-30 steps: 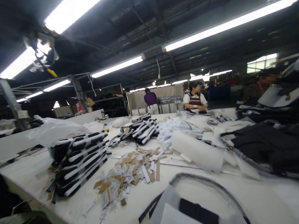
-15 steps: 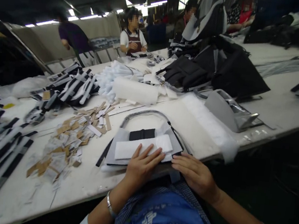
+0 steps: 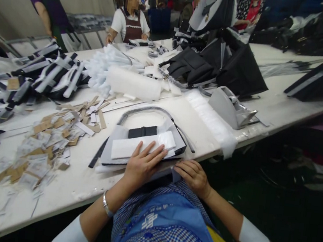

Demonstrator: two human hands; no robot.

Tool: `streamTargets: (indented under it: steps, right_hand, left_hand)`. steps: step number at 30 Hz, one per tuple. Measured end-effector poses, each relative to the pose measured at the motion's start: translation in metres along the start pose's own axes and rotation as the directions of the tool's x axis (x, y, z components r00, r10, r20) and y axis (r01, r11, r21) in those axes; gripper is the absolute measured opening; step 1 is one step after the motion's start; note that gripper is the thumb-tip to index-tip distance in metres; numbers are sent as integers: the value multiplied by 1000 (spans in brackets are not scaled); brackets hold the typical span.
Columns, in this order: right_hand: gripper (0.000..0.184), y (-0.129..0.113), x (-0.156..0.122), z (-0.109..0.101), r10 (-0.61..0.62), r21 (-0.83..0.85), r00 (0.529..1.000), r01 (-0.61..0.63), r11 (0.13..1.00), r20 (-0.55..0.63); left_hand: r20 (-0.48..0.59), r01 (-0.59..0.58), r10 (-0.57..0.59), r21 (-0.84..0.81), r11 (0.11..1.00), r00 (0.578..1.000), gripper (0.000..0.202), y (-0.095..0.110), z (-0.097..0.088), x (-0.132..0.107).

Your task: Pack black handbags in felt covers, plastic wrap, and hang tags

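Note:
A grey and black handbag (image 3: pixel 121 133) lies flat on the table before me, its wrapped handle (image 3: pixel 148 109) arching away. Across its upper face runs a folded white foam sheet (image 3: pixel 123 149), beside a black strap piece (image 3: pixel 142 132). My left hand (image 3: pixel 143 163) rests flat on the foam and bag, fingers spread. At the bag's near right corner, by the table edge, my right hand (image 3: pixel 194 178) has its fingers curled together around a small grey flap (image 3: pixel 176 175). The flap's other end is hidden below the bag.
Paper tags and cardboard pieces (image 3: pixel 40 149) are scattered left of the bag. Wrapped black straps (image 3: pixel 52 72) and foam rolls (image 3: pixel 106 65) are heaped behind them. Black bags (image 3: pixel 233 67), a grey bag (image 3: pixel 224 107) and white foam (image 3: pixel 209 119) stand to the right. Co-workers (image 3: pixel 132 23) are across the table.
My right hand has slid down off the bag's corner to the near edge, and its fingers have curled in. The left hand stays flat on the foam. The view has shifted.

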State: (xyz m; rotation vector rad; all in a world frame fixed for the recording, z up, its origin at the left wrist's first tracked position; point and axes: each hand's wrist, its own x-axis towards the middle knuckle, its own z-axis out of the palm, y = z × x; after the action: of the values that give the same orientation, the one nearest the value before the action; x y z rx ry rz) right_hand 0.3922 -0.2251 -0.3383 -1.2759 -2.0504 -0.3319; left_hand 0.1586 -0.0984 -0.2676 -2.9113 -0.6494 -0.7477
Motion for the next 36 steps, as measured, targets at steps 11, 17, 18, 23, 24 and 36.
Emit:
streamTargets:
  steps: [11,17,18,23,24,36]
  right_hand:
    - [48,-10,17,-15,7,255,999,-15,967,34]
    - [41,-28,11,-20,9,246,1000,-14,969,21]
    - [40,-30,11,-21,6,242,1000,-10,970,15]
    - [37,-34,22,-34,-40,221,997,25,975,63]
    - [36,-33,28,-38,-58,217,996,41,975,70]
    - [34,-1,117,-48,-121,75,988,115,991,94]
  left_hand:
    - [-62,-7,13,98,995,998,47,1,7,-3]
    - [-90,17,-7,107,994,996,45,1,14,-6]
    - [-90,17,-8,105,994,996,46,1,15,-6]
    - [-69,6,1,110,994,998,48,1,16,-7]
    - [-66,1,7,112,994,998,47,1,16,-8]
    - [-46,-10,13,71,997,999,37,1,16,-6]
